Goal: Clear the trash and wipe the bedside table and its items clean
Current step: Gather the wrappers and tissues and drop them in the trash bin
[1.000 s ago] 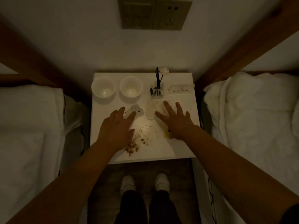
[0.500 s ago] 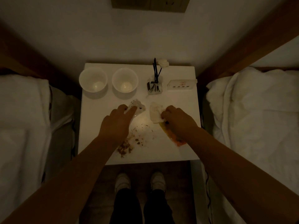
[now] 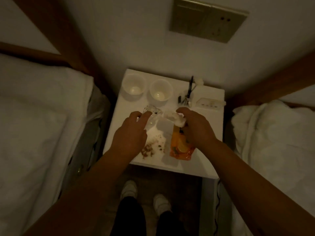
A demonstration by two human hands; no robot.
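Fingers (image 3: pixel 147 116) of the left hand (image 3: pixel 131 135) were curled onto a crumpled clear plastic wrapper (image 3: pixel 151 114) with dark specks, pinching its edge just above the white tabletop (image 3: pixel 209 130). On the other side, the right hand (image 3: pixel 196 128) was closed around a wad of white tissue (image 3: pixel 175 119), its fingertips tucked under and hidden, so how tight the hold was could not be told. Under the right palm lay an orange snack packet (image 3: pixel 181 147) printed with what looked like a lemon slice; any brand or lettering on it was too dim and blurred to read. Brown crumbs (image 3: pixel 150 149) were scattered on the tabletop near the front edge, just beside the left wrist. Along the back stood two empty white cups (image 3: pixel 134 86) (image 3: pixel 161 91) side by side, then a small clear holder with black sticks (image 3: pixel 187 97), and a low white box with a row of small marks (image 3: pixel 208 103) whose text was not legible. A brass-coloured wall plate with sockets (image 3: pixel 208 23) hung on the wall above. White bedding lay on a bed (image 3: pixel 34 125) to the left and on another bed (image 3: pixel 276 133) to the right. Two white shoes (image 3: pixel 129 188) (image 3: pixel 161 200) stood on the dark floor below the tabletop.
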